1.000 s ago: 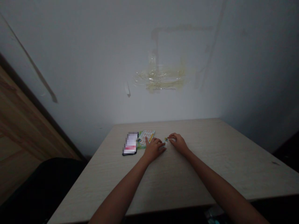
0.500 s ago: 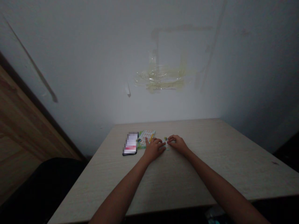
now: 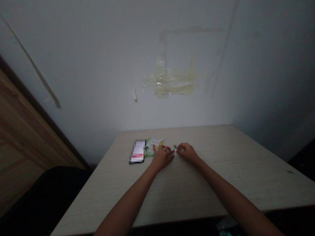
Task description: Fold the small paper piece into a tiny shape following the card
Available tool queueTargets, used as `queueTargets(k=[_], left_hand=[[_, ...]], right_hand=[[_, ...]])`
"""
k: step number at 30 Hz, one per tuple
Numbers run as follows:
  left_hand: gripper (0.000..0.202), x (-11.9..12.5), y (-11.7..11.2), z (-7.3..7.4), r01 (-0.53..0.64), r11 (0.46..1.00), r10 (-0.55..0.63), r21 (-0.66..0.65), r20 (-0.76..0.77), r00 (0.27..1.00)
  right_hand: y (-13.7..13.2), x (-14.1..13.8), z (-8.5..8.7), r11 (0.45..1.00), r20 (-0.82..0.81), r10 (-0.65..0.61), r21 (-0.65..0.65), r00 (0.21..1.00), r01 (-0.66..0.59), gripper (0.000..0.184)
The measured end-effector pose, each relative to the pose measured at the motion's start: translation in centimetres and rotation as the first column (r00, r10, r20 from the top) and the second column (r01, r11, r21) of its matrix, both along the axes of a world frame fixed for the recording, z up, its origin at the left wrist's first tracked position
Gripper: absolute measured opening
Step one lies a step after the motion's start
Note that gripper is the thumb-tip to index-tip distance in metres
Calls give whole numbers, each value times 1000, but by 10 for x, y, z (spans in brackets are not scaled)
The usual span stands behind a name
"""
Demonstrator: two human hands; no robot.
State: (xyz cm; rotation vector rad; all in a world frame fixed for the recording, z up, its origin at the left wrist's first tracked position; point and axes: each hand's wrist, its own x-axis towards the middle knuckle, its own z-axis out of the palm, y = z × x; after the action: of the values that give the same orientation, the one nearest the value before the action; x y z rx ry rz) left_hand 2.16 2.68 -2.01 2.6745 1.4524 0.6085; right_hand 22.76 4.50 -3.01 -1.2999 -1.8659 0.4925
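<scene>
A small, narrow strip of printed paper (image 3: 175,156), greenish at its far end, lies on the table between my two hands. My left hand (image 3: 161,157) rests palm down with its fingers spread, and its fingertips touch the strip's left side. From the right, my right hand (image 3: 187,151) has thumb and fingertips pinched together at the strip's edge. Fingers cover the middle of the strip, and its print is too small to read. Just beyond my left hand is a printed leaflet (image 3: 155,143) in white and green, partly hidden by that hand.
A phone (image 3: 138,151) with a lit, blurred-out screen lies left of the leaflet. The pale wooden table (image 3: 209,193) meets a wall (image 3: 98,82) with yellowed tape (image 3: 172,85). A dark chair-like shape (image 3: 46,193) stands at the left, by wooden panelling (image 3: 22,141).
Almost nothing differs. My right hand has shifted very slightly at the strip; my left hand, the phone and the leaflet stay where they were.
</scene>
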Motion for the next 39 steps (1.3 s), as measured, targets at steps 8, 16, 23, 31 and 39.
queueTargets(k=[8,16,23,31,39], left_hand=[[28,1,0,-1,9,999,-9,44,-4,1000],[29,0,3,-2,4,1000,-4,29,-9,1000],[29,0,2,-2,3,1000,-3,28,-11,1000],[28,0,2,-2,4,999,-4,50,-4,1000],[29,0,2,-3,9,999,-9,39,7,1000]], right_hand=[[-9,2,7,998,-16,28,-52,999,-29,13],[-16,1,12,985,-84,78,-150,993,-90,13],[-21,3,17,964,-128,129,-215,983,-155,13],[-21,5,16,949,-172,175,-231,969,-213,14],[-18,6,14,931,-212,217,-248,953,-268,14]])
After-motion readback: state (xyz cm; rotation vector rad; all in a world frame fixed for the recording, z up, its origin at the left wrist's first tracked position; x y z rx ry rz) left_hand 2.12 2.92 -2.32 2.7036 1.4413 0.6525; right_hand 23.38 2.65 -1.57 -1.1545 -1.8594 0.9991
